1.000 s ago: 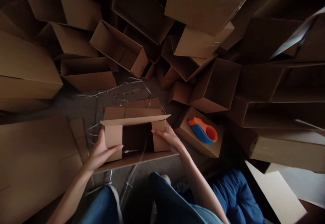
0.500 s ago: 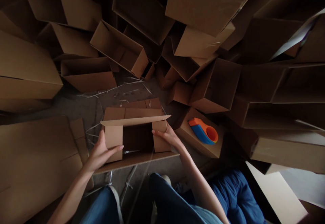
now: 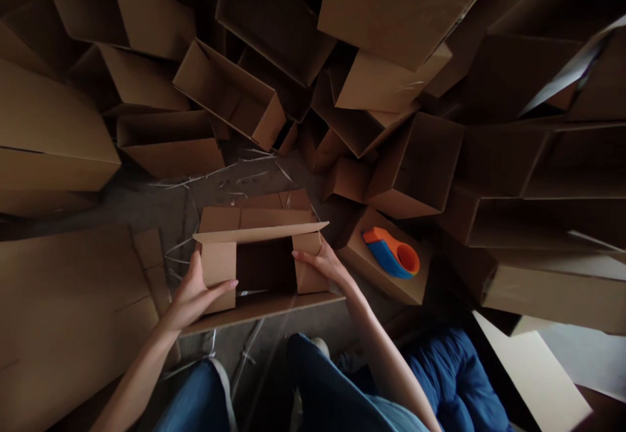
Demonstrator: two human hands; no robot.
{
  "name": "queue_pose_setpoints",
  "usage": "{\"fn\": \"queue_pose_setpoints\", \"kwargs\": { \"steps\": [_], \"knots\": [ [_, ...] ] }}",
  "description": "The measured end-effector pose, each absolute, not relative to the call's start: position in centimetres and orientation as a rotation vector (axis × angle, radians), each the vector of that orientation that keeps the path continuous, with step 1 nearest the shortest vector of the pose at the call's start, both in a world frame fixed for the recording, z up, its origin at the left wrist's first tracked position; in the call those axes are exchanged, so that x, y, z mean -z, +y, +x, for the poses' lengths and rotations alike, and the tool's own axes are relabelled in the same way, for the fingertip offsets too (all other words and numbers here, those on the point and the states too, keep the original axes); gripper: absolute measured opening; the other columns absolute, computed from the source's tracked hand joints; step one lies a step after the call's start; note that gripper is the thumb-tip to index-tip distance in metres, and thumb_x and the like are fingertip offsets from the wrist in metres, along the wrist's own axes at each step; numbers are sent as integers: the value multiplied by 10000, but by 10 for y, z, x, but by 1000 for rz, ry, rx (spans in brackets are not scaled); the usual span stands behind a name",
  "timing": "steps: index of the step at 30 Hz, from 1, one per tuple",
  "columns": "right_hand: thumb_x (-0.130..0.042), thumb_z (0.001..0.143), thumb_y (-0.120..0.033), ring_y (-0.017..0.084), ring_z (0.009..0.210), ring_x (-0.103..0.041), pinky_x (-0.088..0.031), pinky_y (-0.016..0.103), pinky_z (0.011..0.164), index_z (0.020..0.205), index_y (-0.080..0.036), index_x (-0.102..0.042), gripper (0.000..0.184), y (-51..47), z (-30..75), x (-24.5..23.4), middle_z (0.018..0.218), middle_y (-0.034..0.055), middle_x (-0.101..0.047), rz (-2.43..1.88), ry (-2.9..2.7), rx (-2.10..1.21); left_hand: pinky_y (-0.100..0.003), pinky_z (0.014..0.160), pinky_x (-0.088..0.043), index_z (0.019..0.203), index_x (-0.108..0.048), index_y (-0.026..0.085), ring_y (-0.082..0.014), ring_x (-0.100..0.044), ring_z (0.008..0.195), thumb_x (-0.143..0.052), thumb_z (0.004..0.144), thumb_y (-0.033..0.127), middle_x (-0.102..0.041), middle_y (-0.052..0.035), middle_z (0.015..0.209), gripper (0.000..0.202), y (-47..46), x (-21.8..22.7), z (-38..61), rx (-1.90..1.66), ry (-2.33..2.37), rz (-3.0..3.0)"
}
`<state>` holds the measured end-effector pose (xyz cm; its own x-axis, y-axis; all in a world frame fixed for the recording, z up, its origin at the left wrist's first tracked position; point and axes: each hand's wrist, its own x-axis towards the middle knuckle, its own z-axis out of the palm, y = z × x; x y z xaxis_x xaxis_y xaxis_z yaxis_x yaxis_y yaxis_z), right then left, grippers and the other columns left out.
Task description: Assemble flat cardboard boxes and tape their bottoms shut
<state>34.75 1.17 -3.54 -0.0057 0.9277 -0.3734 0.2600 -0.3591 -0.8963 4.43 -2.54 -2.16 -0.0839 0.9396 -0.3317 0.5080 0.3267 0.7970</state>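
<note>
1. The carton (image 3: 219,275) is held toward seven o'clock, its ends clamped between thumb and fingers by the left hand (image 3: 195,296) and right hand (image 3: 323,263).
2. Folding appears partly done: end flaps (image 3: 312,269) are turned in, long flaps (image 3: 259,231) left open.
3. Its interior is shadowed; contents cannot be told.
4. At its three o'clock, a tape dispenser (image 3: 384,254) is rested on a box (image 3: 409,293).

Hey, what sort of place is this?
Probably a packing area or storeroom: cardboard boxes crowd it, an apparent tape dispenser sits on one, and the left hand and right hand hold an open box.
</note>
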Motion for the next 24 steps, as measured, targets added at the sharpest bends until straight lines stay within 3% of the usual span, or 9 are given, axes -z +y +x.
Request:
{"fn": "queue_pose_setpoints", "kwargs": {
  "steps": [19,24],
  "knots": [
    [-832,596,-459,255,1075,-617,-500,382,915,1163,-192,-539,692,13,348,36,1156,84,-668,-1707,-1248,-1392,-473,991,-479,1432,-297,158,-358,-587,1157,-778,573,562,-593,-136,1261,1064,-26,27,42,-655,1745,1318],
    [-828,605,-477,259,1078,-625,-509,387,916,1204,-215,-532,718,12,349,40,1170,73,-670,-1667,-1251,-1390,-483,1008,-459,1444,-277,194,-349,-596,1155,-784,610,536,-599,-140,1259,1035,-28,35,39,-672,1698,1274]
  ]
}}
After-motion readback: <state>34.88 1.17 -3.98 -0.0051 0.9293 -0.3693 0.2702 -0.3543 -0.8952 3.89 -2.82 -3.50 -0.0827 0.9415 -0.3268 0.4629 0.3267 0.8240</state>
